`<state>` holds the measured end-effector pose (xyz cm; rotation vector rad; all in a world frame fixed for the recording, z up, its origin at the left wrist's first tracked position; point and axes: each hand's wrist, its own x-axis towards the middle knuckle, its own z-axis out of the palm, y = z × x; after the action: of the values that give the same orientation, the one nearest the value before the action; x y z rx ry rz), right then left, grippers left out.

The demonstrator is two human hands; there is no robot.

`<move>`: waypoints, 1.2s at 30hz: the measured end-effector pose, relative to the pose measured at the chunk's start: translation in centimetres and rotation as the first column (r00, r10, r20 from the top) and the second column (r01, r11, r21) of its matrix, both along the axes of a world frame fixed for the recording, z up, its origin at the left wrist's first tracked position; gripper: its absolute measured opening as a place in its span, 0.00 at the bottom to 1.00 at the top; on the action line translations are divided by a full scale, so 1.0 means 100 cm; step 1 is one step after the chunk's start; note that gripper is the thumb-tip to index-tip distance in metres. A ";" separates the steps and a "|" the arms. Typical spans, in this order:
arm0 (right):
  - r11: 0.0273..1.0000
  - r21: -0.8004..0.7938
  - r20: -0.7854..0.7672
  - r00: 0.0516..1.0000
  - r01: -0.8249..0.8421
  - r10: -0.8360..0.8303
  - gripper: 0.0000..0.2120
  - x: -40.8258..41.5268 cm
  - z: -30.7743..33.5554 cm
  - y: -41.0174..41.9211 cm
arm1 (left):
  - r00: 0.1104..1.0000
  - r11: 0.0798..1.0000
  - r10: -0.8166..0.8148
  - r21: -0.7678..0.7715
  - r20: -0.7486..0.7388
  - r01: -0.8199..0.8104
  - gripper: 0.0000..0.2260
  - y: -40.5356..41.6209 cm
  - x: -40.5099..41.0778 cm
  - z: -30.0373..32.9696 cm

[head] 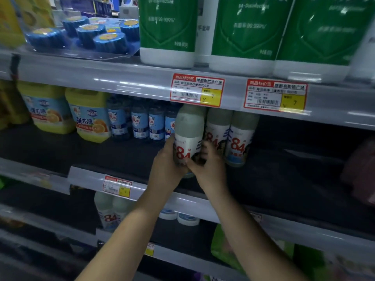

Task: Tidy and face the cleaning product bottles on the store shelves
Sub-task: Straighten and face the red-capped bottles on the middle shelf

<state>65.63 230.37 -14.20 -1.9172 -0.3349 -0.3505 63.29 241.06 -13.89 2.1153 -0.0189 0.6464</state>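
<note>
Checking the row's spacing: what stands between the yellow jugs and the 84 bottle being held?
In the head view, a cluster of small blue-labelled bottles fills that stretch, between the nearer yellow jug and the held 84 bottle.

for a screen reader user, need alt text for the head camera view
Both hands, left hand and right hand, grip a white "84" bottle at the front of a middle store shelf, beside two matching bottles. Small blue bottles stand further left.

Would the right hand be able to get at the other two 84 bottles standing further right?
Probably yes: the two 84 bottles stand just beside the right hand with nothing in front, but it now grips the held 84 bottle.
</note>
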 end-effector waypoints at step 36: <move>0.975 -0.198 0.340 0.940 0.103 -0.031 0.23 -0.026 -0.009 0.011 | 0.956 0.973 0.172 0.108 0.238 -0.202 0.30 0.004 -0.027 -0.030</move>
<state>63.05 231.50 -15.06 -2.0815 -0.5507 -0.7166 60.63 241.43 -16.91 2.1753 0.0131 1.0240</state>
